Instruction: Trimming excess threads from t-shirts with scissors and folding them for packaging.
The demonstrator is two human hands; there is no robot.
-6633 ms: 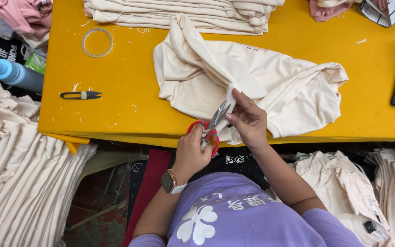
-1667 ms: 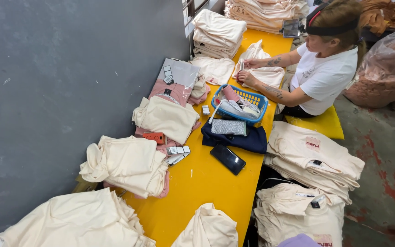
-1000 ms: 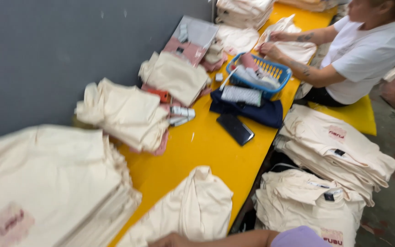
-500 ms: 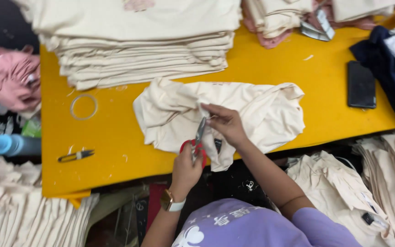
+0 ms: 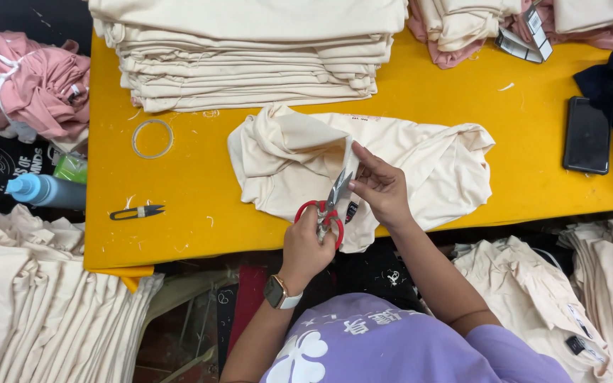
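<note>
Red-handled scissors [image 5: 326, 210] are gripped in the left hand [image 5: 306, 245] near the yellow table [image 5: 420, 106]'s front edge, blades slightly parted and aimed toward 1 o'clock. A fold of the cream T-shirt [image 5: 420, 167] is pinched in the right hand [image 5: 381, 186] just beside the blades (what lies between them is too small to make out). Farther off, at 9 o'clock, thread snips [image 5: 136, 211] are seen; at 12 o'clock, a stack of folded cream garments [image 5: 250, 53] is cut off.

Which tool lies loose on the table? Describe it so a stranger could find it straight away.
Start at the yellow table and go to its left part, below the clear ring. There lie the small black snips, alone on bare tabletop. Unlike the red-handled scissors in the left hand, they are all dark and untouched.
</note>
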